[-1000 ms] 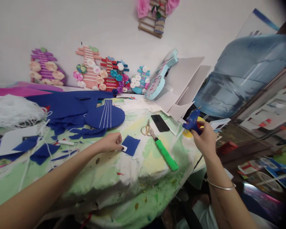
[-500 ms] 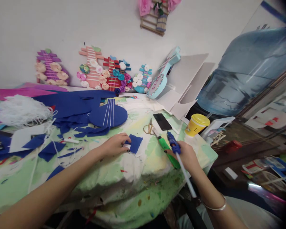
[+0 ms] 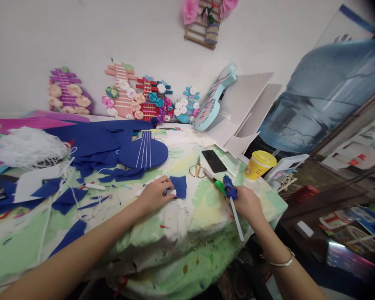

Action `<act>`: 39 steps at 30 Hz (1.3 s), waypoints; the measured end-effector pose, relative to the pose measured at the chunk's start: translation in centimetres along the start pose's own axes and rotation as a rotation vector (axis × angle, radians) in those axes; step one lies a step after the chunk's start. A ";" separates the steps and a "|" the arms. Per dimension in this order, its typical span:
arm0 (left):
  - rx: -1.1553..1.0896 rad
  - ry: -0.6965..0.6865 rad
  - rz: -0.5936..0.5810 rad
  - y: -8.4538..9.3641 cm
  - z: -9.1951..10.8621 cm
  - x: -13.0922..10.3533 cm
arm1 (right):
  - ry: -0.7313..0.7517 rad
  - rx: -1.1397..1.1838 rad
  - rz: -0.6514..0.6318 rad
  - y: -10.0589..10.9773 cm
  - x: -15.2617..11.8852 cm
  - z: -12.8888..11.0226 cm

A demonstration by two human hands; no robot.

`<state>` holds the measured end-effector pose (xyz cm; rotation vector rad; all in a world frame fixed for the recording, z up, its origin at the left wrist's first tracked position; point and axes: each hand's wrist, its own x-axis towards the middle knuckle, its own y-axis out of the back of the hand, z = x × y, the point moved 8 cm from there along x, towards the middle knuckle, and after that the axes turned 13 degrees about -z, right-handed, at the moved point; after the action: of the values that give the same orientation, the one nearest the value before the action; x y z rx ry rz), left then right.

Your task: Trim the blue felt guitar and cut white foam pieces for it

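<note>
My left hand point(image 3: 156, 194) lies on the cloth-covered table, fingers closed on a small white piece point(image 3: 171, 192). Beside its fingertips is a small blue square point(image 3: 178, 186), lying flat. My right hand point(image 3: 246, 201) grips a blue glue gun point(image 3: 229, 187), with a long white glue stick point(image 3: 237, 221) sticking out of its back toward me. Next to the gun's nozzle lies a green-handled knife point(image 3: 218, 184), partly hidden by the gun. Gold-handled scissors point(image 3: 197, 169) and a black phone point(image 3: 213, 161) rest behind it. Further left is a blue rounded shape point(image 3: 156, 152) with white strings.
A yellow tub point(image 3: 260, 165) stands at the table's right edge, near a large water bottle point(image 3: 321, 96). White string point(image 3: 31, 146) and blue scraps point(image 3: 69, 200) cover the left side. Flower-decorated guitar shapes point(image 3: 121, 89) lean on the wall; white boards point(image 3: 243, 100) stand at the back right.
The glue gun has turned and its stick now points down more steeply. The blue square has rotated slightly and lies more upright in view. My left hand has shifted slightly.
</note>
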<state>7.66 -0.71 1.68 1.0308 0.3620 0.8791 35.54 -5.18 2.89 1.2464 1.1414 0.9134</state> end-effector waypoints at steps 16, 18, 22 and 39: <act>-1.354 0.156 0.206 0.7 -5.4 -0.3 | 0.395 1.334 -0.058 0.8 -3.2 -4.9; -1.416 0.119 0.165 0.5 -4.7 -0.3 | 0.506 1.436 -0.196 0.1 -4.4 -7.8; -1.307 0.024 0.058 0.7 -3.0 -0.3 | 0.579 1.419 -0.217 -0.4 -6.1 -10.9; -0.911 -0.047 0.075 2.4 -0.9 -0.9 | 0.570 1.267 -0.057 -1.8 -6.8 -12.7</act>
<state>5.41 -0.30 3.15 0.2177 -0.1310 0.9434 21.49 -9.07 2.60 1.9567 2.3869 0.4349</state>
